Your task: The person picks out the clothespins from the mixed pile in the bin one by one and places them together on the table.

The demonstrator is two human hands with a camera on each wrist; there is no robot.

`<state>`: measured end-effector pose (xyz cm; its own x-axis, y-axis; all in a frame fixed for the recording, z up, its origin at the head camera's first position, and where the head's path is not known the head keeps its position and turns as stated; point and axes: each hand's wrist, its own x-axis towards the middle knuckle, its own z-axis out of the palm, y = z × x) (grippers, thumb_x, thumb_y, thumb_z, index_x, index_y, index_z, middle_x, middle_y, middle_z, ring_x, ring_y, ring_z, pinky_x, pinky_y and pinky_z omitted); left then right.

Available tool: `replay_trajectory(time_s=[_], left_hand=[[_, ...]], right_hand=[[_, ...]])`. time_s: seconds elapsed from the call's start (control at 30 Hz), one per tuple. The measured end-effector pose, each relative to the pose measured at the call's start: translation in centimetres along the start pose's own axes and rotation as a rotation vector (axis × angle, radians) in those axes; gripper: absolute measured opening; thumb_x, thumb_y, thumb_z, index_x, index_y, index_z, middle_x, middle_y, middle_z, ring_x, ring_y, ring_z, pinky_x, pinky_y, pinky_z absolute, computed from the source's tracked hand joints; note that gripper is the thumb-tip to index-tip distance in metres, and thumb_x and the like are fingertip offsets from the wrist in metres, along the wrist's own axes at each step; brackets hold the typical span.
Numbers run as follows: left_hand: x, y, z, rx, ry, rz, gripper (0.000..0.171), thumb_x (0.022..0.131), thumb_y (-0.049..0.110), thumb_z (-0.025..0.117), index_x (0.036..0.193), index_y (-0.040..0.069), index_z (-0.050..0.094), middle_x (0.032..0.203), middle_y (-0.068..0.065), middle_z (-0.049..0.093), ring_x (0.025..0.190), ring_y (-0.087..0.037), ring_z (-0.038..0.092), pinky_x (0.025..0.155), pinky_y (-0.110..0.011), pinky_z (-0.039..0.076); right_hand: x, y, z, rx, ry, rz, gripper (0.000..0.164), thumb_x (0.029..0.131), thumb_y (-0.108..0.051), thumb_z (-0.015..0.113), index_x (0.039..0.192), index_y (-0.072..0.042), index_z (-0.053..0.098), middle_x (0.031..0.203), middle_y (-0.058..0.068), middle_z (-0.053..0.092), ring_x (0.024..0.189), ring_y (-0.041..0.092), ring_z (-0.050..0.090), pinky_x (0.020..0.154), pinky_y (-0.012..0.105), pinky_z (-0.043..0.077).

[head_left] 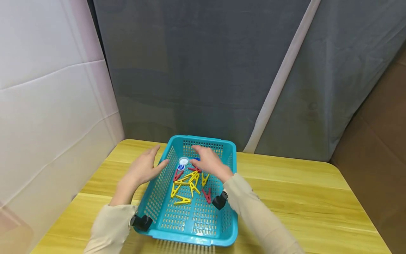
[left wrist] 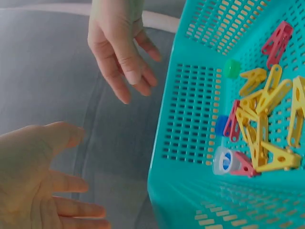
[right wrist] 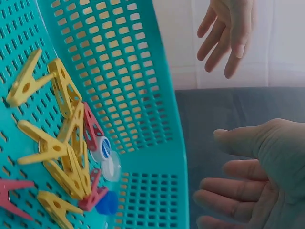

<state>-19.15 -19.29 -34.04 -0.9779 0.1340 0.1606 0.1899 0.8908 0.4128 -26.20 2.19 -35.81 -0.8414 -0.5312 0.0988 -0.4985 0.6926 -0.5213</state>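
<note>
A turquoise plastic basket [head_left: 155, 208] stands on the table, holding several yellow clothespins [head_left: 182, 200] and red clothespins [head_left: 207, 195] in a loose heap. Toward its far end lie bottle caps: a white one with a blue print [head_left: 181, 167], a clear-white one [head_left: 183, 161], a blue one [right wrist: 107, 202] and a green one [left wrist: 232, 68]. My left hand [head_left: 142, 168], fingers extended and thumb apart, hovers by the basket's left rim. Over the far right part of the basket is my right hand [head_left: 208, 162], its fingers loosely extended. Neither hand holds anything.
The basket rests on a yellow wood-grain table [head_left: 295, 197]. Behind the table hangs a grey cloth [head_left: 196, 70] with a pale diagonal strip. A white cloth [head_left: 54, 98] borders the left side, and a brown panel [head_left: 377, 134] the right.
</note>
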Motion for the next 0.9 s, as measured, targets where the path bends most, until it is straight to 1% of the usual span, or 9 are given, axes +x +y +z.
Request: replay_trajectory(time_s=[0.07,0.13,0.3,0.37,0.47,0.6,0.67,0.8,0.9], left_hand=[[-0.4,-0.6,0.0,-0.036,-0.016,0.003,0.068,0.093,0.032,0.053,0.139,-0.012,0.030,0.138,-0.033,0.036,0.125,-0.050,0.035,0.100,-0.060,0.032],[-0.7,-1.2,0.0,-0.071,-0.024,0.009,0.067,0.094,0.031,0.053,0.139,-0.013,0.031,0.137,-0.034,0.038,0.124,-0.050,0.037,0.099,-0.060,0.033],[-1.5,-2.7,0.2,-0.162,-0.044,0.028,0.059,0.095,0.025,0.053,0.134,-0.015,0.036,0.127,-0.037,0.046,0.111,-0.050,0.050,0.089,-0.057,0.044],[-1.8,-3.1,0.3,-0.197,-0.060,0.034,0.056,0.095,0.023,0.054,0.132,-0.015,0.038,0.124,-0.037,0.048,0.106,-0.049,0.054,0.084,-0.055,0.048],[-2.2,-3.7,0.5,-0.260,-0.092,0.035,0.054,0.095,0.022,0.054,0.133,-0.014,0.039,0.122,-0.035,0.051,0.103,-0.046,0.058,0.082,-0.051,0.050],[-2.6,-4.5,0.9,-0.352,-0.118,0.052,0.053,0.095,0.020,0.054,0.133,-0.014,0.039,0.122,-0.033,0.053,0.104,-0.043,0.058,0.083,-0.049,0.051],[-2.7,-4.9,1.3,-0.401,-0.122,0.063,0.053,0.095,0.018,0.054,0.134,-0.014,0.039,0.123,-0.032,0.052,0.106,-0.043,0.057,0.084,-0.049,0.050],[-2.9,-5.6,2.0,-0.557,-0.149,0.066,0.053,0.095,0.015,0.055,0.136,-0.012,0.035,0.127,-0.032,0.049,0.111,-0.043,0.054,0.084,-0.043,0.052],[-3.0,-5.9,2.7,-0.680,-0.173,0.041,0.056,0.095,0.015,0.055,0.139,-0.011,0.031,0.131,-0.033,0.044,0.113,-0.043,0.052,0.080,-0.036,0.054]], right_hand=[[0.3,-0.1,0.5,-0.002,-0.036,-0.016,0.052,0.091,-0.021,0.062,0.137,-0.004,0.046,0.128,0.013,0.056,0.114,0.024,0.056,0.090,0.036,0.048],[0.7,-0.2,1.0,-0.017,-0.050,-0.036,0.050,0.090,-0.019,0.063,0.135,-0.003,0.049,0.126,0.014,0.058,0.113,0.024,0.056,0.091,0.035,0.048],[1.3,-0.2,2.2,-0.016,-0.089,-0.074,0.046,0.088,-0.014,0.064,0.130,0.000,0.053,0.123,0.014,0.059,0.112,0.025,0.057,0.092,0.035,0.047],[1.5,-0.1,2.7,0.001,-0.115,-0.073,0.045,0.088,-0.012,0.065,0.129,0.001,0.054,0.123,0.015,0.059,0.112,0.026,0.056,0.092,0.034,0.047],[1.8,0.3,3.4,0.037,-0.160,-0.046,0.043,0.088,-0.010,0.065,0.128,0.001,0.055,0.123,0.015,0.059,0.112,0.026,0.056,0.092,0.033,0.047],[2.1,0.7,4.2,0.087,-0.205,-0.023,0.039,0.085,-0.004,0.066,0.123,0.003,0.058,0.119,0.016,0.061,0.109,0.027,0.057,0.091,0.031,0.048],[2.3,1.0,4.7,0.104,-0.219,-0.024,0.037,0.083,-0.002,0.067,0.119,0.004,0.061,0.114,0.016,0.063,0.105,0.026,0.059,0.088,0.029,0.048],[2.4,1.5,5.7,0.142,-0.243,-0.009,0.033,0.081,0.001,0.070,0.113,0.004,0.064,0.107,0.014,0.066,0.097,0.023,0.061,0.081,0.025,0.049],[2.4,1.9,6.3,0.174,-0.268,0.025,0.032,0.079,0.002,0.070,0.111,0.002,0.065,0.104,0.013,0.066,0.095,0.022,0.061,0.079,0.024,0.050]])
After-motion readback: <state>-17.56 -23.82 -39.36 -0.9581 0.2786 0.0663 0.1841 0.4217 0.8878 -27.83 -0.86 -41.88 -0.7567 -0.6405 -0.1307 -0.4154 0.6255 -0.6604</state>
